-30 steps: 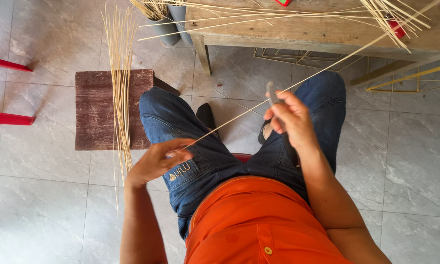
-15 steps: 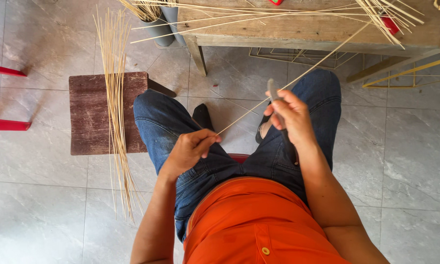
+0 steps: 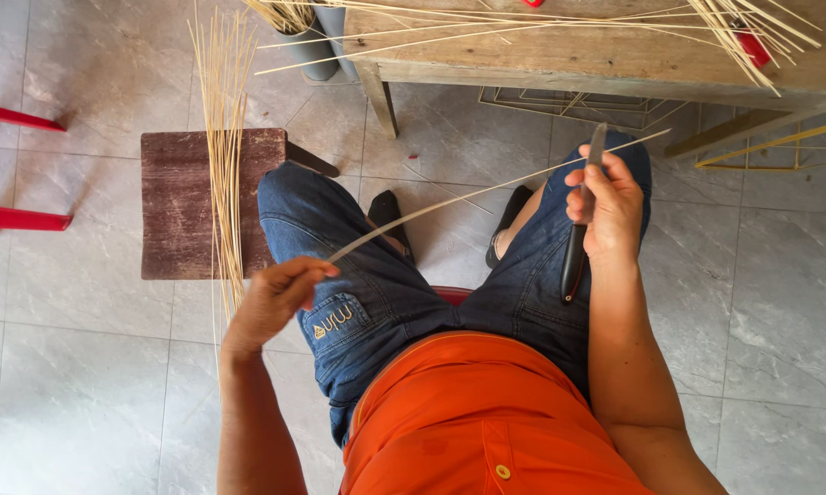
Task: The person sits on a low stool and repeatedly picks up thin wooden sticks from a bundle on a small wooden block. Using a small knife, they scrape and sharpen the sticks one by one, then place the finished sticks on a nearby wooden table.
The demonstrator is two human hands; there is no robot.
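Note:
I sit in blue jeans and an orange shirt, looking down at my lap. My left hand pinches the near end of a long thin bamboo strip that runs up and right across my knees. My right hand grips a knife with a dark handle; its blade points up and lies against the strip near the far end. The strip passes under my right thumb.
A bundle of thin bamboo sticks lies across a dark wooden stool at my left. A wooden bench ahead carries more sticks. Red bars stand at the far left, a wire frame under the bench.
My left hand has pulled the strip back toward my left side. The strip's far end has drawn in from the bench to just beyond the knife. My right hand stays above my right knee.

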